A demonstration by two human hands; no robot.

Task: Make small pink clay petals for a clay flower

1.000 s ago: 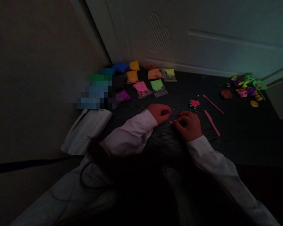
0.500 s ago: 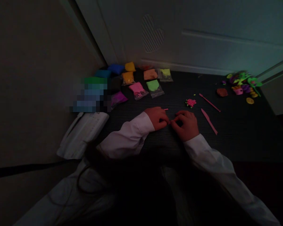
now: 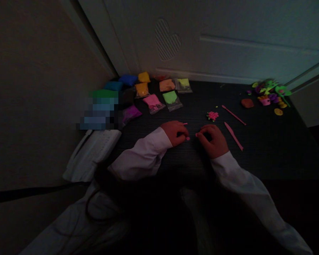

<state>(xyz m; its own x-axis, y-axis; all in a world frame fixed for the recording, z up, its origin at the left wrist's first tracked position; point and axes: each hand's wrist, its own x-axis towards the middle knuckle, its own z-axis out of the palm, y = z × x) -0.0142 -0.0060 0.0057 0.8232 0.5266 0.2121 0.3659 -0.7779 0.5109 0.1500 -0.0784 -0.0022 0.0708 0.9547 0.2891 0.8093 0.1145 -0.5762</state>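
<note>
My left hand (image 3: 174, 134) is closed, with a small piece of pink clay (image 3: 188, 138) pinched at its fingertips. Another bit of pink clay (image 3: 197, 135) shows at the tip of my right hand (image 3: 213, 141), whose thumb and finger are pressed together on it. A narrow gap of dark table lies between the two pieces. Just beyond my left fingers, the end of a thin pink strip (image 3: 185, 123) sticks out; the rest is hidden. A pink clay flower (image 3: 212, 115) with small green tips sits beyond my right hand. Right of it lie a pink stick tool (image 3: 234, 115) and a pink clay knife (image 3: 233, 136).
Bags of coloured clay, among them a pink bag (image 3: 153, 102) and a green bag (image 3: 171, 98), lie at the back left. A white case (image 3: 93, 156) sits at the left edge. Brown clay (image 3: 247, 103) and finished clay pieces (image 3: 272, 94) are at the back right.
My hands, which met at the fingertips, have moved apart, and a piece of pink clay now shows at each. The whole view has shifted slightly.
</note>
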